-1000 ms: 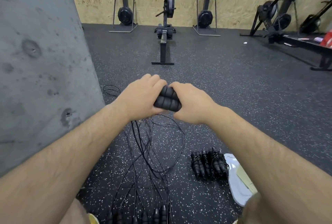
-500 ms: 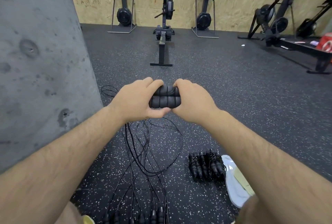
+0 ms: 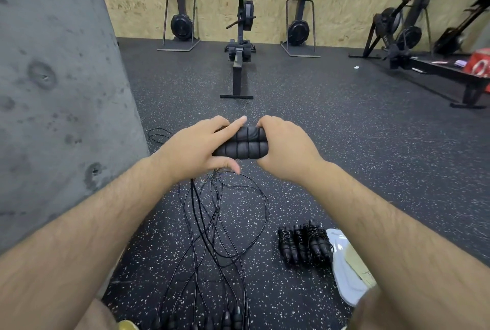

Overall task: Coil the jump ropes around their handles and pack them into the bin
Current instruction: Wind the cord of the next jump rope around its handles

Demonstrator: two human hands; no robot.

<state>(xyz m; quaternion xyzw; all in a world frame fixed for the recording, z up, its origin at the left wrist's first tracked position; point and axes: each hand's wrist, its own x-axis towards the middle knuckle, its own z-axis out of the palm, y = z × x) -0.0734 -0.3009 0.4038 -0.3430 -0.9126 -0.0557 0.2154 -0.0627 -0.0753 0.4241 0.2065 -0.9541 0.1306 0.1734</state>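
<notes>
Two black ribbed jump-rope handles lie side by side, held level in front of me. My left hand grips their left end, index finger stretched along the top. My right hand grips their right end. Thin black rope hangs from under my left hand in loose loops onto the floor. Three coiled jump ropes lie together on the floor at the lower right. More loose handles sit at the bottom edge. No bin is visible.
A grey concrete pillar stands close on the left. A white shoe lies by the coiled ropes. A rowing machine stands ahead, more machines along the wooden wall, and a black bench at the right.
The handles have turned from tilted to level, and my left index finger now stretches along their top. Both hands stay about where they were.
</notes>
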